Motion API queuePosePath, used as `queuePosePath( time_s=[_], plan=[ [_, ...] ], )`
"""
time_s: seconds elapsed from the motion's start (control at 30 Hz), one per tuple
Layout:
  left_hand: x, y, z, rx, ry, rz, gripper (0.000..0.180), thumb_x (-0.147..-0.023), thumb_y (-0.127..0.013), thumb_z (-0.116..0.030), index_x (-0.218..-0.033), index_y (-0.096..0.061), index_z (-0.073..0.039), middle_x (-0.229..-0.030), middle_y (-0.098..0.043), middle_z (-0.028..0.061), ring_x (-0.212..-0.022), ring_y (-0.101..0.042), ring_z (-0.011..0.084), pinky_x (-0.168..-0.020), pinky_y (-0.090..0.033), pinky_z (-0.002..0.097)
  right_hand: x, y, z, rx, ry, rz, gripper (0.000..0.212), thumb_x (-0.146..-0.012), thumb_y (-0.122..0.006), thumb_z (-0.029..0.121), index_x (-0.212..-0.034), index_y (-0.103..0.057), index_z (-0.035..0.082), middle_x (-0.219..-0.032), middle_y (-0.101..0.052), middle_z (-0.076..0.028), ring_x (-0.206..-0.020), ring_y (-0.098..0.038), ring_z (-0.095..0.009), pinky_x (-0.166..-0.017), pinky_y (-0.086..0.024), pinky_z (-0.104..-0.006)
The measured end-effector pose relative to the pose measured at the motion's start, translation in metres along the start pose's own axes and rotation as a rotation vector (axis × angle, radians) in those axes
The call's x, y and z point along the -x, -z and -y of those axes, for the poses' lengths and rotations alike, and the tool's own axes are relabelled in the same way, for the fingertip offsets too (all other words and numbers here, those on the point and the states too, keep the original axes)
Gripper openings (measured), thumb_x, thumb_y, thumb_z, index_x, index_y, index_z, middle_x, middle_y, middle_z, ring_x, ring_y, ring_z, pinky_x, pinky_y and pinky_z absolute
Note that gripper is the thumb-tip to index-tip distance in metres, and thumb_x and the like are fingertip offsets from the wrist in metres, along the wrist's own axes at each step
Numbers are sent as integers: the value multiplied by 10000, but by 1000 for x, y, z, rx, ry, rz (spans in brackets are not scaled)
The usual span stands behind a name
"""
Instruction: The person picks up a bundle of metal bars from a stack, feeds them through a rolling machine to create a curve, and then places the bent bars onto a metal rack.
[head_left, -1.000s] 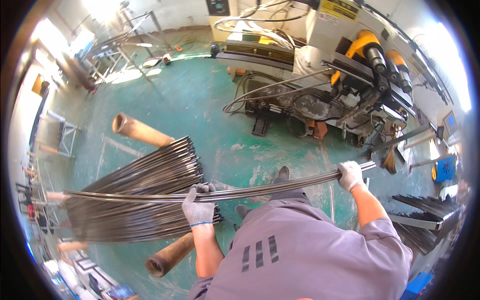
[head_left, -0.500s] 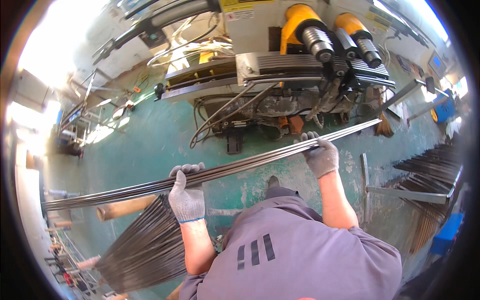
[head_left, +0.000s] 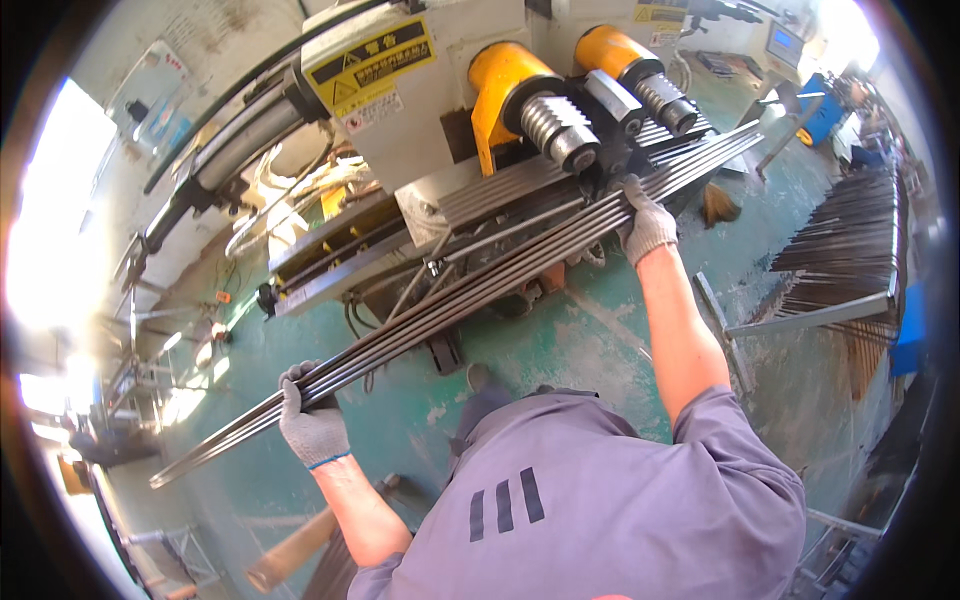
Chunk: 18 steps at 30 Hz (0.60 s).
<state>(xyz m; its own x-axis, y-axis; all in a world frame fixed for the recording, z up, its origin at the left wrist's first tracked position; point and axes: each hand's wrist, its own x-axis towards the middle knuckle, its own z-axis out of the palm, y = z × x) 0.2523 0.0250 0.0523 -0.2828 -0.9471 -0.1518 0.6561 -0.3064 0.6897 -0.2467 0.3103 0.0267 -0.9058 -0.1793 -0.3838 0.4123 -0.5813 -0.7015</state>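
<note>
My left hand (head_left: 313, 428), gloved in grey knit with a blue edge at the wrist, had its fingers clenched round a slim bundle of metal rods (head_left: 470, 293) toward its lower-left end. My right hand (head_left: 648, 225), gloved in the same grey, grasped that bundle nearer its upper-right end, the fingers wrapped over the rods. The bundle slanted across in front of me, above the green floor (head_left: 520, 355), its left tips spread slightly past my left hand and its right tips reaching beyond my right.

Behind it stood a pale machine (head_left: 400, 125) with a yellow-and-black warning label (head_left: 370, 65) and two orange-yellow housings, one bearing a ribbed steel spindle (head_left: 555, 128) just beyond my right hand. I could not tell whether the rods touched the machine.

To my right, a pile of dark rods (head_left: 835, 245) lay by a metal frame (head_left: 810, 316), with a broom head (head_left: 720, 205) near the machine. At lower left, a brown tube (head_left: 290, 552) lay on the floor.
</note>
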Motion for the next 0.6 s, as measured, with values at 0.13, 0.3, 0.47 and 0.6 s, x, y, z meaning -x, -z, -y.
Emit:
queuePosePath(
  time_s=[0.13, 0.3, 0.47, 0.6],
  plan=[
    [-52, -21, 29, -9, 110, 72, 194, -1086, -562, -147, -1137, -665, 9, -1151, -706, 187, -1137, -673, 368, -1104, -528, 540, -25, -45, -12, 146, 33, 31, 204, -1013, -734, 110, -1165, -706, -23, -1002, -752, -123, -851, -744, -269, -756, -629, -400],
    [-106, -47, 85, 110, 244, 67, 173, -1096, -567, -170, -1149, -672, -43, -1162, -729, 160, -1163, -686, 354, -1072, -556, 570, -79, -54, -35, 562, -120, -128, 338, -982, -724, 243, -1219, -713, 2, -1161, -702, -113, -988, -620, -249, -831, -501, -450],
    [-122, -95, 127, 103, 452, 81, 185, -1088, -602, -193, -1171, -697, -57, -1259, -734, 114, -1224, -676, 332, -1100, -540, 615, -58, -50, -43, 992, 228, 23, 362, -1116, -476, 255, -1331, -671, 38, -1310, -717, -150, -1225, -660, -245, -1025, -491, -360],
    [-133, -112, 140, 124, 502, 141, 178, -1068, -627, -183, -1168, -700, -55, -1269, -729, 101, -1262, -656, 338, -1104, -529, 629, -101, -39, -67, 383, 177, -27, 314, -769, -659, -14, -1069, -749, 4, -1007, -715, -98, -929, -636, -236, -853, -503, -354]
  ],
)
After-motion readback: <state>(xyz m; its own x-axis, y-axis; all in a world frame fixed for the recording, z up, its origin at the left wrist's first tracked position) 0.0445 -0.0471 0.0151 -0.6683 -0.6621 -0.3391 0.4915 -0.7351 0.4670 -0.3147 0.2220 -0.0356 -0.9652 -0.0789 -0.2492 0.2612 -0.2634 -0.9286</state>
